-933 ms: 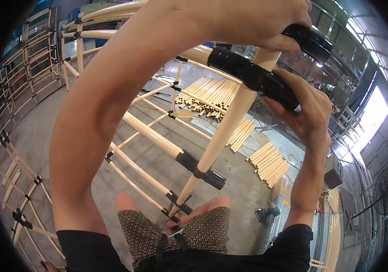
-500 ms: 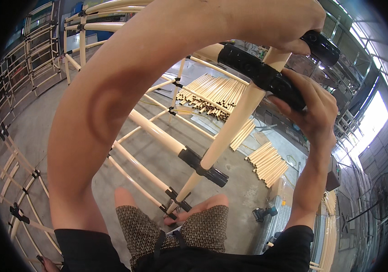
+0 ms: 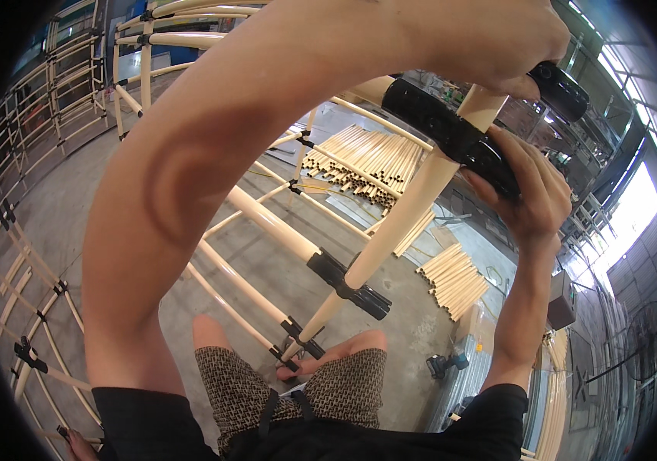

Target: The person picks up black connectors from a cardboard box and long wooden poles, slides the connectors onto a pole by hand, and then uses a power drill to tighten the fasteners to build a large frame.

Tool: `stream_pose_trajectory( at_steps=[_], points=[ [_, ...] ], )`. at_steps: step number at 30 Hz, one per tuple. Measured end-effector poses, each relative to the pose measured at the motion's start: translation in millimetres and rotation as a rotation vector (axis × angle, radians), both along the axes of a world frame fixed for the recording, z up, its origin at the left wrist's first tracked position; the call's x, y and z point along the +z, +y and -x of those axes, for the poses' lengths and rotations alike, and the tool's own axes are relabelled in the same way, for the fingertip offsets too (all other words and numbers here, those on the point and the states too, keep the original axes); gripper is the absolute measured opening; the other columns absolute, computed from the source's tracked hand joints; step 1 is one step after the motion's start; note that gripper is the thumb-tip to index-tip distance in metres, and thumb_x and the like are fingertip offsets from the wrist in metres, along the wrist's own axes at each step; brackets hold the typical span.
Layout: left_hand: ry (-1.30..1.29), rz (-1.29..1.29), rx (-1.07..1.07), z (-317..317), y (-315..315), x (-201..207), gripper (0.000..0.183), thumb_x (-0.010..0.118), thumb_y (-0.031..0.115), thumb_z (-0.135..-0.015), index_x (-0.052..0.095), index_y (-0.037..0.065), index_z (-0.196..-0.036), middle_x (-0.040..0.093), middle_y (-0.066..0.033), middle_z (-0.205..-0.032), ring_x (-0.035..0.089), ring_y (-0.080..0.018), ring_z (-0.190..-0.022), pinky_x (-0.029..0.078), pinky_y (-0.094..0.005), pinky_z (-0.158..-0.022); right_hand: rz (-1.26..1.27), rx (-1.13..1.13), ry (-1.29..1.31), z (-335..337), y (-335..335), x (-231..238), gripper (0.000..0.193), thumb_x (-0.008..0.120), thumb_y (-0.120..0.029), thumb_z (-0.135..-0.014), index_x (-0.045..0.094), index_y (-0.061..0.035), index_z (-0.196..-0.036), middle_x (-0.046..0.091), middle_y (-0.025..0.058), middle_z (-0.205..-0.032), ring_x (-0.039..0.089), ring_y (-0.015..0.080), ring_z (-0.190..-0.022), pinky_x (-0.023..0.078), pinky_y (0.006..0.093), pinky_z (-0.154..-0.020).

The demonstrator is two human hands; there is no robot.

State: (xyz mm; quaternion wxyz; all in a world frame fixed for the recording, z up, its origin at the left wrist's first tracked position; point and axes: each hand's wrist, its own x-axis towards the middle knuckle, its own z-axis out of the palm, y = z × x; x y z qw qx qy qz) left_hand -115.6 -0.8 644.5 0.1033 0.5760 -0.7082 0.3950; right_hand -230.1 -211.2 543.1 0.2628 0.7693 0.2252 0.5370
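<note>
A cream upright pipe [image 3: 398,219] rises toward me, fitted with black pipe joints at several levels. Near its top, my right hand [image 3: 532,180] is closed around the outer end of a black pipe joint [image 3: 451,138], thumb on the near side. Across the upper edge reaches my left arm, bent at the elbow. My left hand [image 3: 524,46] is curled at the pipe's top end against another black joint [image 3: 560,91]; most of its fingers are hidden. Lower on the pipe, a black joint [image 3: 349,284] takes in a cream crossbar [image 3: 275,227].
Bundles of cream pipes [image 3: 363,163] and shorter cut pipes [image 3: 453,280] lie on the floor beyond. A cordless drill [image 3: 447,364] is beside metal lengths at right. Pipe racks [image 3: 59,84] stand left. Another person's hand [image 3: 80,446] shows at lower left.
Both hands and the upper joints appear slightly farther right and lower in the picture. Both grips look the same.
</note>
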Motion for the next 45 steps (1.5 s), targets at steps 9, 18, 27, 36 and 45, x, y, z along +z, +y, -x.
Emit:
stream_pose_trajectory(
  at_steps=[9,18,27,36,45],
  points=[
    [-0.091,0.178,-0.059,-8.4,-3.6,-14.7,0.027,0.076,0.022,-0.086,0.071,-0.004,-0.084,0.069,-0.0141,-0.084,0.07,-0.0257,-0.076,0.058,-0.0354,-0.073,0.135,-0.116,0.044,12.5,17.0,9.8,0.055,0.085,-0.022,-0.075,0.065,0.0039,-0.118,0.068,0.0111,-0.083,0.066,0.0229,-0.066,0.054,0.035,-0.059],
    [0.121,0.082,-0.108,-5.3,5.9,-3.7,0.027,0.075,0.022,-0.087,0.071,-0.003,-0.083,0.07,-0.0137,-0.076,0.07,-0.0276,-0.07,0.057,-0.0364,-0.071,0.048,-0.254,0.151,16.3,30.8,5.6,0.056,0.084,-0.015,-0.076,0.061,0.0011,-0.124,0.069,0.0161,-0.097,0.07,0.029,-0.08,0.057,0.0384,-0.069],
    [0.052,0.037,0.064,7.0,4.9,4.4,0.025,0.076,0.022,-0.087,0.071,-0.002,-0.081,0.07,-0.0116,-0.073,0.067,-0.022,-0.063,0.056,-0.033,-0.064,-0.072,-0.265,0.109,13.5,32.8,-6.5,0.046,0.078,-0.011,-0.081,0.059,0.0043,-0.12,0.069,0.0191,-0.106,0.07,0.0336,-0.091,0.058,0.0392,-0.074],
    [-0.245,0.325,-0.065,-10.0,-6.7,-6.3,0.026,0.079,0.024,-0.083,0.071,0.0,-0.078,0.071,-0.0099,-0.078,0.068,-0.0223,-0.064,0.057,-0.0335,-0.065,-0.143,-0.166,0.131,15.2,33.3,-3.5,0.05,0.081,-0.013,-0.079,0.059,0.0034,-0.12,0.069,0.0173,-0.107,0.07,0.0323,-0.092,0.057,0.0384,-0.075],
    [-0.115,0.266,-0.122,-33.3,-28.5,-3.9,0.038,0.074,0.031,-0.083,0.069,0.005,-0.111,0.072,-0.0117,-0.095,0.07,-0.0267,-0.078,0.057,-0.0388,-0.071,-0.135,-0.074,0.091,6.6,19.7,-9.9,0.058,0.085,-0.013,-0.074,0.058,0.0068,-0.121,0.067,0.0209,-0.108,0.069,0.0318,-0.086,0.057,0.0373,-0.071]
  ],
)
